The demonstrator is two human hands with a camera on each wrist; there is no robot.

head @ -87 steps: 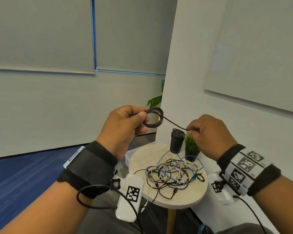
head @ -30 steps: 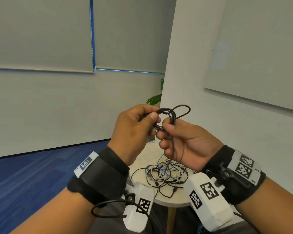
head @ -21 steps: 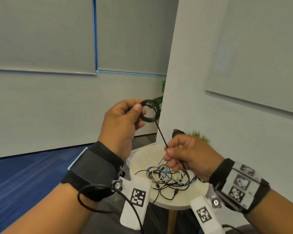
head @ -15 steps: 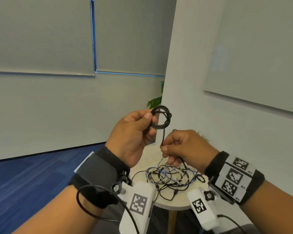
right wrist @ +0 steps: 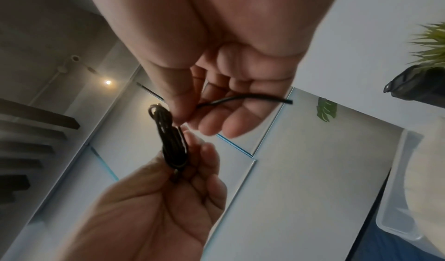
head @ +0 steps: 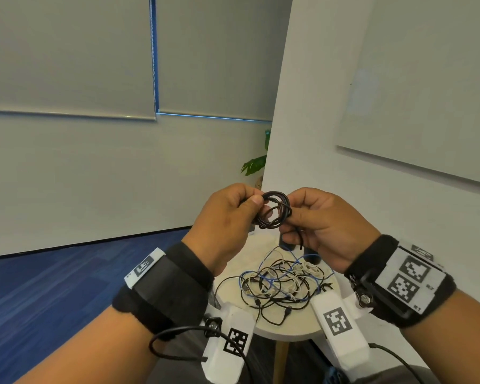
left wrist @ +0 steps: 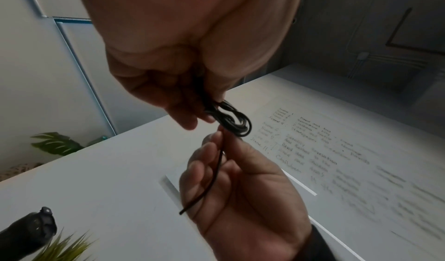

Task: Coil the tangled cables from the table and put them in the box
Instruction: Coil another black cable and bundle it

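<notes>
A black cable wound into a small coil (head: 275, 209) hangs in the air above the table, pinched at its left side by my left hand (head: 230, 217). My right hand (head: 313, 220) pinches the cable's short free tail (head: 298, 239) just right of the coil. In the left wrist view the coil (left wrist: 231, 121) sits at my left fingertips and the tail (left wrist: 211, 177) runs down across my right palm. From the right wrist the coil (right wrist: 168, 137) and the tail end (right wrist: 253, 97) both show. A tangle of black, white and blue cables (head: 280, 281) lies on the round table (head: 286, 328).
A clear plastic box (right wrist: 395, 204) stands on the floor beside the table, seen only from the right wrist. A dark cup (left wrist: 26, 232) and a small green plant (left wrist: 65, 248) stand at the table's back. A white wall with a whiteboard rises on the right.
My right hand has come up from below the coil to meet it, carrying the tail. The straight stretch of cable has shortened and the coil has grown thicker. Both hands sit closer together.
</notes>
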